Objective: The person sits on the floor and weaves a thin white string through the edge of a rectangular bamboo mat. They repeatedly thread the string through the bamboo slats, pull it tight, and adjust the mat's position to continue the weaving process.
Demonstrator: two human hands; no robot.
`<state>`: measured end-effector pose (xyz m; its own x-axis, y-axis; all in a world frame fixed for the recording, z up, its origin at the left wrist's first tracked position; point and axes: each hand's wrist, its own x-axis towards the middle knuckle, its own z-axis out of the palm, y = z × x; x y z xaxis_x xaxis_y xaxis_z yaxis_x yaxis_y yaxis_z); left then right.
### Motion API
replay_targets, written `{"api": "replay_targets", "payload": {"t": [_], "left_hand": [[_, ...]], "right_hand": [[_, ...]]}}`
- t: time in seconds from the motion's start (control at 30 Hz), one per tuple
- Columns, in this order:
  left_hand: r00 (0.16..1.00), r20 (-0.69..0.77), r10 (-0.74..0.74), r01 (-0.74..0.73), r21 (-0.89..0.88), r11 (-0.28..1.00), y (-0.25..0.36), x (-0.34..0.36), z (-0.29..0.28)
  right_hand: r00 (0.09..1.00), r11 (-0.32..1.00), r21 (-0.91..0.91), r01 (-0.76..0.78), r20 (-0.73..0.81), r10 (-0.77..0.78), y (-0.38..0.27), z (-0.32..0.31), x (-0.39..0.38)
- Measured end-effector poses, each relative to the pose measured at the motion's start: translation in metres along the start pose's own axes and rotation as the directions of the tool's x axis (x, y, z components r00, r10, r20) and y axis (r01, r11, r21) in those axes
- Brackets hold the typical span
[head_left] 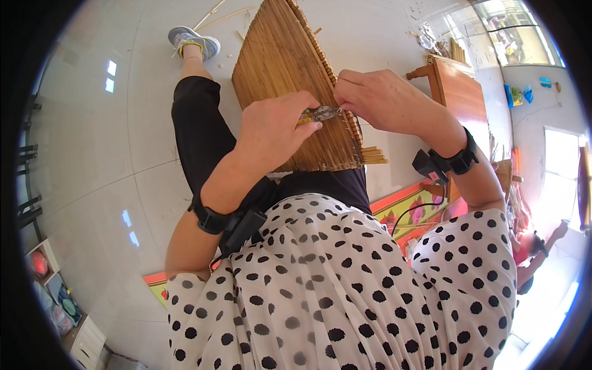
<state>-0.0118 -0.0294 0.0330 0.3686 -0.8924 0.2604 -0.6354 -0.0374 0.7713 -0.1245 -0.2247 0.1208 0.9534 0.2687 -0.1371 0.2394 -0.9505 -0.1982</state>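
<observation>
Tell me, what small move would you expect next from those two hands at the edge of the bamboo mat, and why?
Probably a short squeeze of the pliers. The left hand grips their handles, with the metal tip resting at the right edge of the bamboo mat that lies over the lap. The right hand pinches that same edge just beside the tip, as if steadying a slat there. This is only a guess.

Open floor (98, 154) left of bamboo mat (290, 80) — wooden table (459, 92) crowds right.
</observation>
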Motion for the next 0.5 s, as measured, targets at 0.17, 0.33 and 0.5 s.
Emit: {"api": "replay_targets", "payload": {"t": [0.17, 0.33, 0.5], "left_hand": [[1.000, -0.015, 0.016, -0.016, -0.008, 1.000, -0.0003, 0.0002, 0.0015], [1.000, 0.000, 0.002, -0.002, -0.012, 1.000, 0.0011, 0.0012, 0.0027], [1.000, 0.024, -0.005, 0.004, 0.011, 1.000, 0.0026, 0.0019, 0.0013]], "right_hand": [[1.000, 0.999, 0.028, 0.021, -0.017, -0.021, 0.0024, 0.0021, -0.0001], [1.000, 0.997, 0.076, 0.025, -0.016, -0.024, 0.0030, 0.0035, -0.0004], [1.000, 0.994, 0.111, 0.014, -0.002, -0.014, 0.0036, 0.0043, -0.0006]]}}
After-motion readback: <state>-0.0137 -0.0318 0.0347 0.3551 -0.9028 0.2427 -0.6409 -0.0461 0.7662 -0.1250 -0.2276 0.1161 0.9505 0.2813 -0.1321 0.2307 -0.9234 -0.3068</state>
